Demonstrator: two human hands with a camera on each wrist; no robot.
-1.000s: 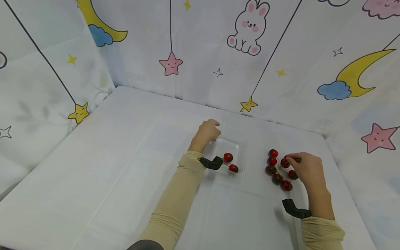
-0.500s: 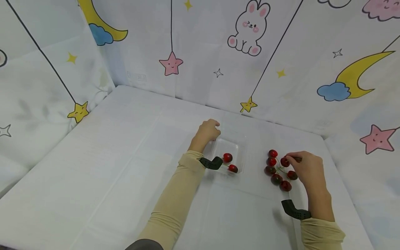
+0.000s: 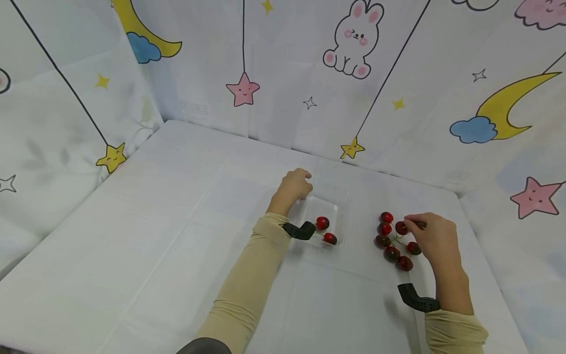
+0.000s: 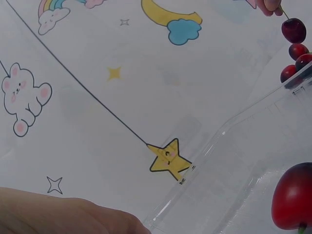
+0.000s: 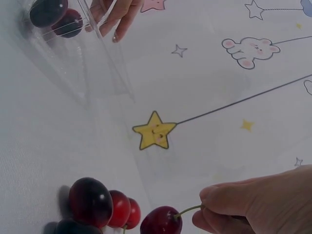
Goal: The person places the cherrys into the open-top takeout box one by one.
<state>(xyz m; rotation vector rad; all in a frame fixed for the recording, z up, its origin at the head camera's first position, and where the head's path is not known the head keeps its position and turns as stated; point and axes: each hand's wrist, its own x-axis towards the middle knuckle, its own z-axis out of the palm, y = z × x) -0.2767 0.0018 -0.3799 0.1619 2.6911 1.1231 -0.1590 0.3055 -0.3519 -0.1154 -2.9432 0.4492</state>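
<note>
In the head view my left hand (image 3: 292,186) holds the far left edge of a clear plastic container (image 3: 341,216). The right wrist view shows that hand's fingers (image 5: 125,22) against the container's wall. Two red cherries, a rear one (image 3: 323,223) and a front one (image 3: 329,239), lie inside. My right hand (image 3: 435,238) pinches the thin green stem of a dark red cherry (image 5: 162,222) between thumb and finger. This cherry hangs beside a cluster of several cherries (image 3: 391,254) on the table, to the right of the container.
A white cloth covers the table (image 3: 177,196). Behind it hangs a pale printed curtain (image 3: 283,59) with stars, moons and a rabbit. Black camera mounts sit on both wrists, the left mount (image 3: 298,231) reaching over the container's near left side.
The pinched cherry and my right hand have shifted very slightly up and left. My left hand and the container stay where they were.
</note>
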